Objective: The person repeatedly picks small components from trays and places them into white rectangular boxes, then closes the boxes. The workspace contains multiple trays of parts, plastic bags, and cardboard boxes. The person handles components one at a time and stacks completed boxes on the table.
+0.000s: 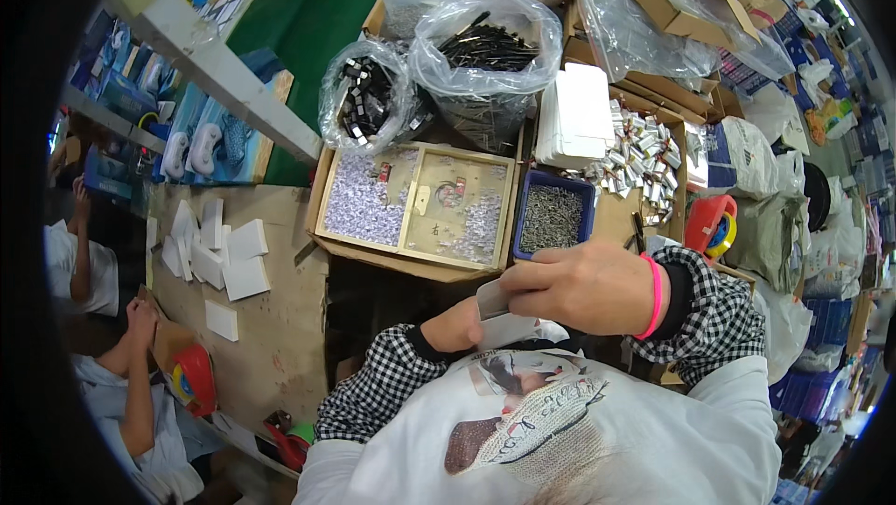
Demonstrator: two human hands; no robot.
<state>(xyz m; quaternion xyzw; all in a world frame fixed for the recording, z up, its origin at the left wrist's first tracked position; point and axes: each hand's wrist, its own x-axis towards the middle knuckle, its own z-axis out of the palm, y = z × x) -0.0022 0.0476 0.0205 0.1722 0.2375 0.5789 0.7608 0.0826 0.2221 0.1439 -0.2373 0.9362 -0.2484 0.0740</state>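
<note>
A small white cardboard box [507, 328] is held close in front of my chest, its open end toward the parts tray. Wrapped round its left side is my left hand [453, 326], its fingers mostly hidden by the box. From the right, my right hand [583, 288], with a pink band at the wrist, closes its fingers at the box's open end. Whether those fingers grip the flap or something inside cannot be seen. Just beyond my right hand stands a blue bin [594, 216] of small metal screws or pins.
A divided wooden tray [408, 216] holds small clear pieces. Behind it stand plastic bags of black parts [369, 104] and thin black sticks [485, 48]. Silvery-white pieces [639, 164] fill a carton beside a white card stack [571, 122]. White boxes [245, 276] lie left, near another person's hands [142, 318].
</note>
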